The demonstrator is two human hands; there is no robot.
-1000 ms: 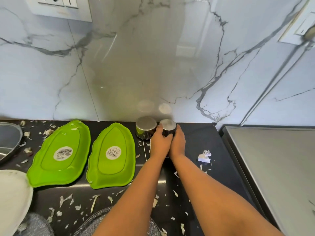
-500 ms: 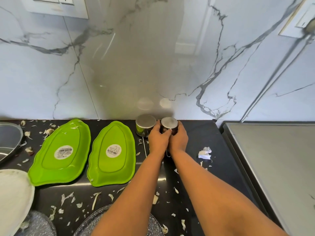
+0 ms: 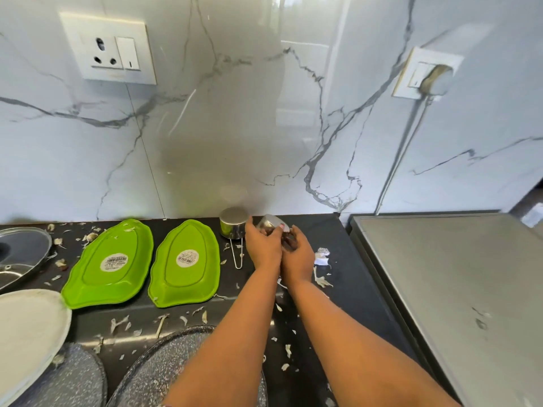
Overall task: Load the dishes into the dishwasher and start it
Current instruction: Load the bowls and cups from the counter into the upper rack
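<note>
From the head camera, a small steel cup (image 3: 271, 224) sits at the back of the black counter (image 3: 346, 289), close to the marble wall (image 3: 235, 127), and it is tipped: its flat base faces up and toward the left, so its axis leans instead of standing straight. Whether it is clear of the counter cannot be told, since the hands cover its lower part. The left hand (image 3: 263, 248) curls round the cup from the left, fingers over its near side. The right hand (image 3: 296, 255) cups it from the right, fingers wrapped on the lower rim. The two hands touch each other at the thumbs side, and both forearms reach forward from the bottom of the frame, converging toward the cup.

Just left of the hands a second steel cup (image 3: 233, 223) stands upside down, base up, with a wire handle (image 3: 236, 257) lying toward the viewer. Further left, two green leaf-shaped plates (image 3: 111, 262) (image 3: 185, 259) lie face down side by side, each with a barcode sticker on its back, their long axes running from near-left to far-right. A glass lid (image 3: 20, 254) lies at the left edge, a white plate (image 3: 26, 327) below it, and two speckled grey pans (image 3: 76, 380) (image 3: 158, 365) at the near edge. Dry peel scraps (image 3: 321, 280) are scattered over the counter. A steel surface (image 3: 446, 289) lies to the right.
</note>
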